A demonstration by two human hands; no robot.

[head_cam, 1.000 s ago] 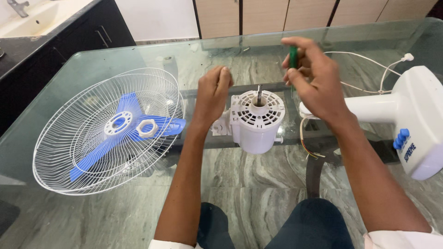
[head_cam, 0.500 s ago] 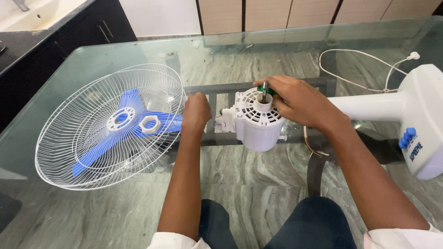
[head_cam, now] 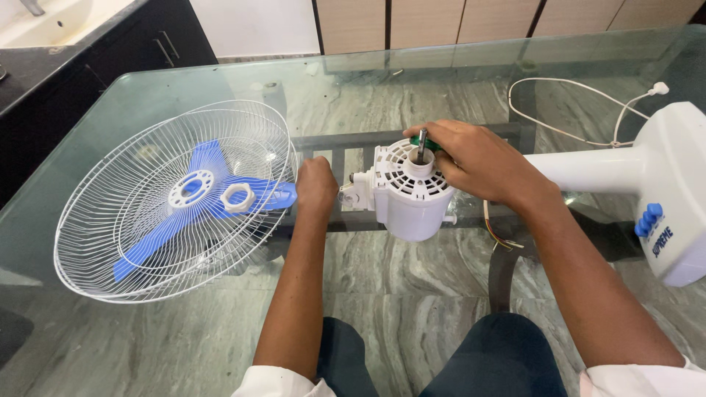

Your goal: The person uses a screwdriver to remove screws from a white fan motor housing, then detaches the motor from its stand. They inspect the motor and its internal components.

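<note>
A white fan motor housing (head_cam: 412,202) stands on the glass table (head_cam: 220,345), its shaft pointing up. My right hand (head_cam: 478,162) rests over the motor's top and grips a green-handled screwdriver (head_cam: 423,140), whose tip is down at the vented top by the shaft. My left hand (head_cam: 316,187) lies in a fist on the glass just left of the motor, against its small side bracket (head_cam: 354,192). Nothing shows inside that fist.
A white wire fan guard (head_cam: 147,242) lies to the left, holding a blue blade (head_cam: 198,198) and a white ring nut (head_cam: 237,197). The white fan stand (head_cam: 676,191) with blue buttons lies at right, its cord (head_cam: 559,88) looped behind. Loose wires (head_cam: 496,231) trail from the motor. A dark counter (head_cam: 44,73) stands far left.
My right hand came down from above the table and set the screwdriver onto the motor's top. My left hand slid off the motor's side to the left and curled into a fist.
</note>
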